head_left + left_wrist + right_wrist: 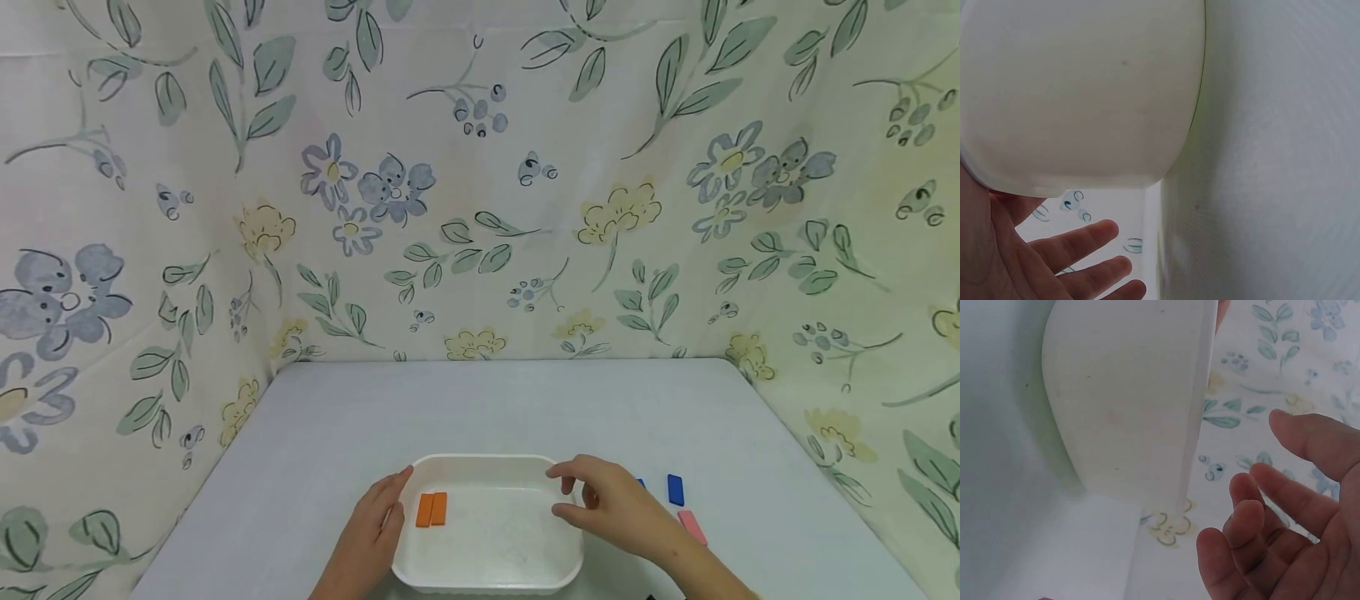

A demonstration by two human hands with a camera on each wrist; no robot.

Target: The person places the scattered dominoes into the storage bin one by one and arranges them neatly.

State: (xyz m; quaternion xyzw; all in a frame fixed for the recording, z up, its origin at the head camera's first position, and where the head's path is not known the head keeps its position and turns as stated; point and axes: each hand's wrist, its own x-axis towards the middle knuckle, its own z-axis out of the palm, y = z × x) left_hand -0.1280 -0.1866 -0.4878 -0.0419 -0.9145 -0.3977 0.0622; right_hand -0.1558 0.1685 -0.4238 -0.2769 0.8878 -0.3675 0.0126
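A white plastic tray [487, 577] with rounded corners sits near the front of the table. Two flat orange blocks [423, 510] lie side by side at its left end. My left hand [369, 529] rests against the tray's left rim, fingers extended; in the left wrist view, several fingers [1079, 245] spread out free beside the wall. Over the tray's right rim is my right hand [611, 507], thumb and fingers loosely bent and apart with nothing between them. In the right wrist view that hand [1291, 531] stands away from the tray's outer wall [1129, 406].
Right of the tray lie a blue block [676, 489] and a pink block [692, 527]; a second blue block [641, 482] is mostly hidden behind the right hand. Around the pale table [495, 408] hangs a floral cloth [465, 183] at the back and sides.
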